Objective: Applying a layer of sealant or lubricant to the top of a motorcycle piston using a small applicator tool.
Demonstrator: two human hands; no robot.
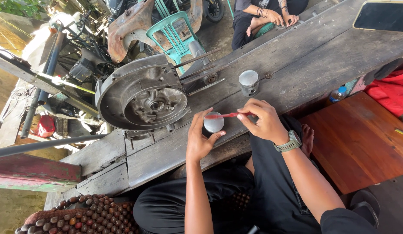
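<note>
My left hand (200, 138) grips a small silver metal piston (213, 123), crown facing up, just above the wooden bench. My right hand (263, 120) pinches a red toothbrush (222, 115) by its handle, with the bristles resting on the piston's upper edge. A second silver piston (248, 82) stands upright on the bench planks beyond my right hand. To the left lies a grey engine crankcase (143, 94), open side up, with studs pointing right.
The weathered wooden bench (305, 65) runs diagonally. A dark phone (381, 17) lies at its top right. Another person's hands (280, 18) rest at the far end beside a green plastic chair (173, 32). A wooden bead mat (87, 214) lies at bottom left, a red-brown table (361, 138) at right.
</note>
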